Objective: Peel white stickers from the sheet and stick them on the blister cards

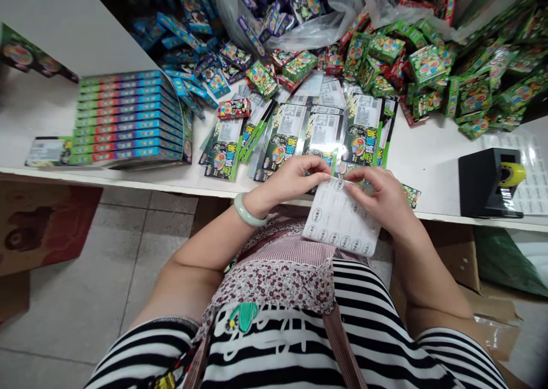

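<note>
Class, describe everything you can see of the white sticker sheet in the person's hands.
The sticker sheet is a white, glossy-looking rectangle carrying rows of small round printed labels. It is held tilted over the person's lap, just below the table edge. The left hand pinches its top edge, and the right hand covers its upper right corner, fingertips on the labels. Its print is too small to read.

Blue box stack [128,118] left; green boxes [428,64] heaped right; tape dispenser [488,182] nr edge.

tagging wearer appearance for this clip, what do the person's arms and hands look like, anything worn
Both arms are bare from short black-and-white striped sleeves down. The left hand has a pale green bangle at its wrist. The right hand shows no ring, watch or glove.
</note>
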Available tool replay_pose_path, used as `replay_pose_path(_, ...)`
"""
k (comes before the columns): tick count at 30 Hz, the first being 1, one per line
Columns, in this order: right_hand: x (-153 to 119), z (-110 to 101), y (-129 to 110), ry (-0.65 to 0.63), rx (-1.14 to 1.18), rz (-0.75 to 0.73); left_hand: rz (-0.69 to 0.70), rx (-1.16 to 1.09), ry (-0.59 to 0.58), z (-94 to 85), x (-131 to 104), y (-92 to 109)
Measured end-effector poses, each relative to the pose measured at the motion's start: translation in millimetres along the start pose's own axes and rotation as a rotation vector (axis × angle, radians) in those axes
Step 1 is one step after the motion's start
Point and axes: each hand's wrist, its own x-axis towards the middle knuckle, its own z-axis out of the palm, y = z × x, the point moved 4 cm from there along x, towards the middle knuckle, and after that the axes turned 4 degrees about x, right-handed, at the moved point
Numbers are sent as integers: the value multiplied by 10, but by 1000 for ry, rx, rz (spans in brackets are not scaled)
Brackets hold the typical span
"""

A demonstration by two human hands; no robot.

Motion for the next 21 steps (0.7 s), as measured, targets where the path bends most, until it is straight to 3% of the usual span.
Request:
replay_pose_path(11,15,55,-15,41,15,32,-25,-70,-41,-12,-38,-34)
replay_pose_path(17,65,42,-35,24,-35,33,-26,-56,42,-28,-52,-18)
replay_pose_path(21,135,66,-120,-21,-67,-28,-10,-33,14,-4,-51,32)
